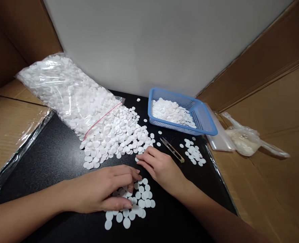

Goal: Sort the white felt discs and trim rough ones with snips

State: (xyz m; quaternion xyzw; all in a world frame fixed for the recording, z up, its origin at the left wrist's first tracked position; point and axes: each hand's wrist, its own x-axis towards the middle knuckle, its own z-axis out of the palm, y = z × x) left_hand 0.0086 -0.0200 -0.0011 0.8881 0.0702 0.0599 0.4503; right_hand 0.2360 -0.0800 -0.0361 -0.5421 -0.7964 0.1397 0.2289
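My left hand (111,187) rests over a loose group of small white round discs (141,203) at the front of the black table. Its fingers curve down onto the discs, with the thumb spread apart from them. Just to the right, my right hand (163,170) has its fingertips together at one white disc (137,159), beside the front edge of a large heap of discs (119,135). The heap spills from the mouth of a clear zip bag (70,91) lying on its side, full of the same discs.
A blue plastic basket (207,116) with discs inside stands at the back right. Thread snips (173,150) lie in front of it, beside a small disc group (195,153). A knotted clear bag (245,141) sits on cardboard at right. Cardboard walls (270,101) flank the black table (65,152).
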